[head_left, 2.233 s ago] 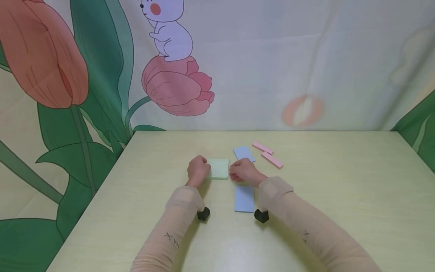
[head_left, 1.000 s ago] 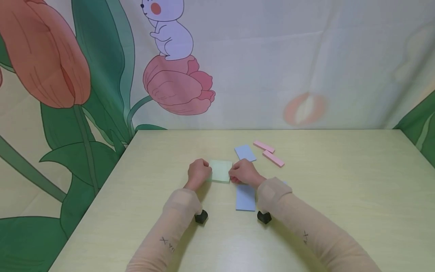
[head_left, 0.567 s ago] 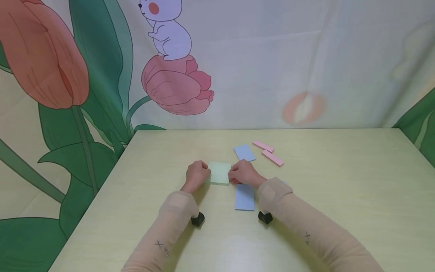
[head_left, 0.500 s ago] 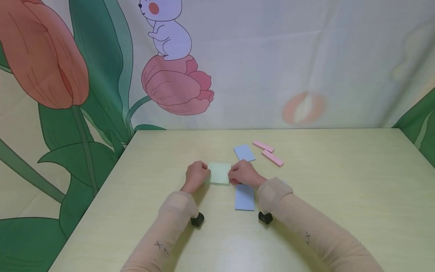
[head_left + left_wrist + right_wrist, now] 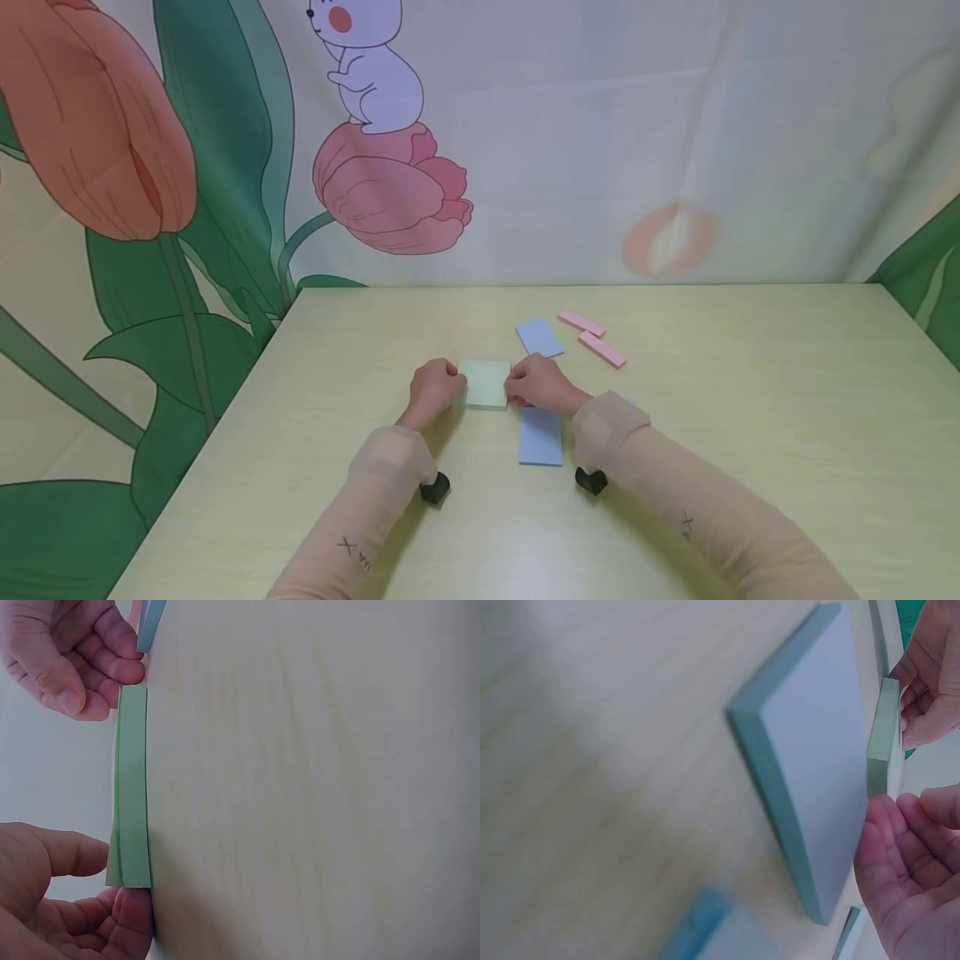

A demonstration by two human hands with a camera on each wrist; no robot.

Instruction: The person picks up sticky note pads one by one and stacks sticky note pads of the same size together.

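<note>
A pale green sticky note pad (image 5: 485, 385) lies on the table between both hands. My left hand (image 5: 437, 387) holds its left end; in the left wrist view the thumb meets the top sheet, which lifts slightly at that corner of the green pad (image 5: 134, 802), while curled fingers sit at the end face. My right hand (image 5: 542, 382) has loosely bent fingers touching the pad's right end, its thumb apart from the pad in the right wrist view. A blue note pad (image 5: 541, 437) lies just nearer than the right hand, and shows large in the right wrist view.
Beyond the right hand lie another blue pad (image 5: 539, 337) and two narrow pink strips, the far one (image 5: 581, 322) and the near one (image 5: 602, 349). Part of a further blue piece shows by the right cuff. A printed cloth (image 5: 555, 142) hangs behind the table's back edge.
The green pad and left hand have shifted slightly nearer the body. The gap between the pad and the right hand has closed. The other pads and strips stay where they were.
</note>
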